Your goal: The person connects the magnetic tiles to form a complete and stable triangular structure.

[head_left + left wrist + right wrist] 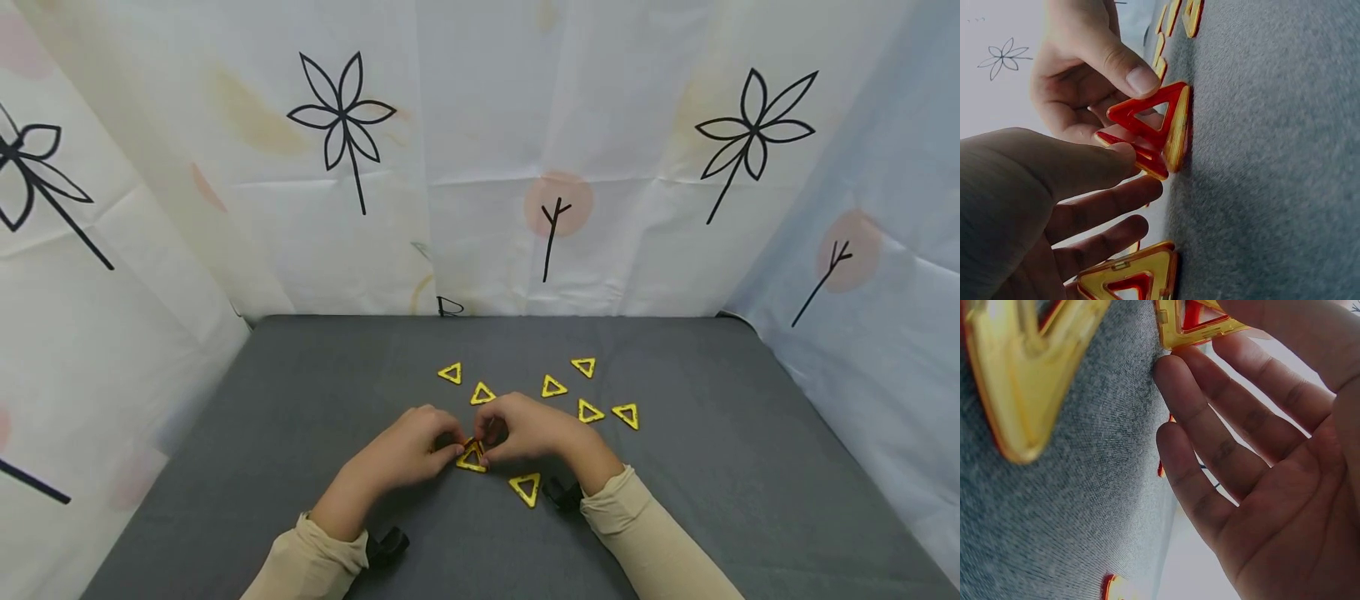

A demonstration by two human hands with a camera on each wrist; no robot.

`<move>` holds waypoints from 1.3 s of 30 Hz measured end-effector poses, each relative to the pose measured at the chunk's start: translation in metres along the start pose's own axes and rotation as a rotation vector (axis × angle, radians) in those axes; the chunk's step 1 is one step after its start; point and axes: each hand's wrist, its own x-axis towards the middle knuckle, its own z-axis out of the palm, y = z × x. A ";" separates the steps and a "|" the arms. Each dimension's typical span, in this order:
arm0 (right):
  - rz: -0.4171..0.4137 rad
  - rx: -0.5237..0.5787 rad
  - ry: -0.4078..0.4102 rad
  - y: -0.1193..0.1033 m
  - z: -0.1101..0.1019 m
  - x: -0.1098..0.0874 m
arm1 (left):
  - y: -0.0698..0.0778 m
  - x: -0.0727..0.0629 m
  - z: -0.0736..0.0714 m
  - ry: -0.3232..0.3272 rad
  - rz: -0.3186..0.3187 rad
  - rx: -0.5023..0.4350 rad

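Observation:
In the head view my left hand (405, 450) and right hand (528, 429) meet over a triangular magnetic tile (472, 467) near the table's middle. The left wrist view shows my left thumb and fingers pinching one tilted triangle tile (1149, 160). My right thumb presses on another raised triangle tile (1124, 115), its red face showing, gripped against the fingers behind it. Between them a yellow triangle tile (1177, 134) stands low by the cloth, its edge against the raised one. Another yellow tile (1094, 282) sits beside my left fingertips. My other right fingers (1188, 394) extend loosely.
A loose yellow triangle tile (531, 499) lies on the grey table (675, 500), close to my right wrist. Several more lie farther back, among them one tile (553, 392) and another (636, 417). White patterned cloth (480, 100) hangs behind and at the sides.

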 end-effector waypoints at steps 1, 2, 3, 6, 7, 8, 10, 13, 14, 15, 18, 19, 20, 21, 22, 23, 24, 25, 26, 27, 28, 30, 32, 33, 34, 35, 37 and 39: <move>0.000 0.001 0.000 0.000 0.000 0.000 | 0.000 0.000 0.000 -0.004 0.003 -0.003; 0.000 0.000 0.001 0.001 0.000 0.000 | 0.001 0.001 0.001 -0.008 0.005 -0.004; 0.002 0.001 0.002 0.001 0.001 0.000 | 0.001 0.001 0.001 -0.014 0.003 -0.008; 0.007 0.002 0.004 0.001 0.001 0.000 | 0.001 0.001 0.002 -0.022 0.005 -0.019; 0.009 0.002 0.003 0.000 0.001 0.000 | 0.001 0.001 0.003 -0.023 0.006 -0.021; 0.011 0.001 0.003 0.000 0.001 0.000 | 0.001 0.001 0.003 -0.024 0.009 -0.024; 0.019 0.000 0.003 0.000 0.000 0.001 | 0.001 0.001 0.003 -0.020 0.014 -0.030; 0.015 -0.005 0.005 0.000 0.000 0.001 | 0.002 0.001 0.004 -0.016 0.010 -0.026; 0.011 -0.007 0.006 0.000 0.000 0.001 | 0.003 0.000 0.004 -0.014 0.007 -0.024; 0.006 -0.008 0.007 0.000 0.000 0.001 | 0.003 0.000 0.004 -0.014 0.004 -0.022; -0.009 -0.013 0.009 0.002 0.000 0.001 | 0.003 0.001 0.004 -0.014 -0.005 -0.014; -0.012 -0.013 0.008 0.002 0.000 0.001 | 0.002 0.001 0.005 -0.013 -0.005 -0.011; -0.011 -0.013 0.006 0.002 0.000 0.001 | 0.002 0.001 0.005 -0.013 -0.005 -0.009; -0.009 -0.011 0.004 0.002 0.000 0.001 | 0.002 0.001 0.005 -0.013 -0.004 -0.007; -0.008 -0.009 0.002 0.002 0.000 0.001 | 0.002 0.001 0.005 -0.014 -0.005 -0.008; -0.008 -0.006 0.000 0.002 0.000 0.000 | 0.002 0.001 0.005 -0.014 -0.004 -0.010; -0.007 -0.003 -0.002 0.002 0.000 0.000 | 0.002 0.001 0.006 -0.014 -0.002 -0.014; -0.006 0.000 -0.003 0.002 0.000 0.000 | 0.002 0.001 0.006 -0.014 -0.001 -0.019; -0.005 0.001 -0.005 0.002 0.000 0.000 | 0.002 0.001 0.006 -0.015 -0.001 -0.024; -0.005 0.001 -0.005 0.003 0.000 0.000 | 0.002 0.001 0.006 -0.015 -0.001 -0.029; -0.004 0.003 -0.005 0.003 -0.001 -0.001 | 0.002 0.002 0.007 -0.016 -0.002 -0.034; -0.003 0.003 -0.006 0.003 -0.001 -0.001 | 0.002 0.002 0.007 -0.016 -0.003 -0.041; -0.002 0.005 -0.007 0.003 -0.001 -0.001 | 0.002 0.002 0.007 -0.017 -0.004 -0.044; -0.002 0.008 -0.007 0.003 -0.001 -0.001 | 0.002 0.002 0.007 -0.017 -0.004 -0.046; -0.002 0.010 -0.007 0.003 -0.001 -0.001 | 0.002 0.002 0.007 -0.016 -0.004 -0.048; -0.002 0.011 -0.007 0.003 -0.001 -0.001 | 0.002 0.002 0.007 -0.016 -0.005 -0.050; -0.004 0.013 -0.005 0.002 -0.001 -0.001 | 0.002 0.003 0.008 -0.016 -0.007 -0.051; -0.008 0.011 -0.002 0.002 -0.002 -0.001 | 0.002 0.003 0.008 -0.017 -0.009 -0.052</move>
